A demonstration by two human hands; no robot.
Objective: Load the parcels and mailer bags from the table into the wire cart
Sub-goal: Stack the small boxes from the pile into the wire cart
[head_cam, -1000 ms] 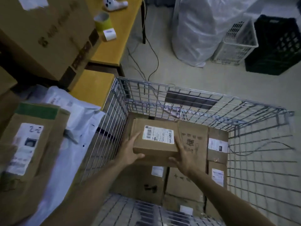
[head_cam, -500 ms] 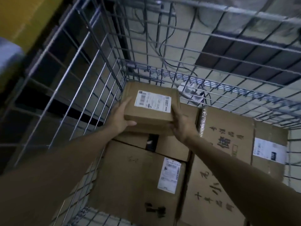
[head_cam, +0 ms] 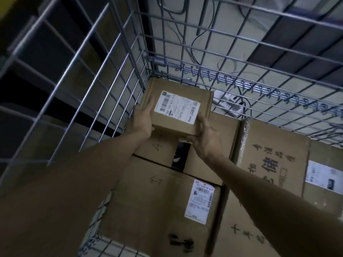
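A small brown parcel (head_cam: 200,101) with a white shipping label sits deep in the far left corner of the wire cart (head_cam: 104,93), on top of a larger box. My left hand (head_cam: 143,118) holds its left side, fingers stretched along the edge. My right hand (head_cam: 206,136) grips its near right corner from below. Both forearms reach down into the cart.
Several cardboard boxes fill the cart floor: one with a white label (head_cam: 159,206) right under my arms, one with black characters (head_cam: 272,156) to the right. Wire walls close in left and far. Cables and a power strip (head_cam: 228,104) lie on the floor beyond.
The view went from above the cart and table to inside the cart. Both hands carried the small parcel down into the far left corner, onto the stacked boxes.
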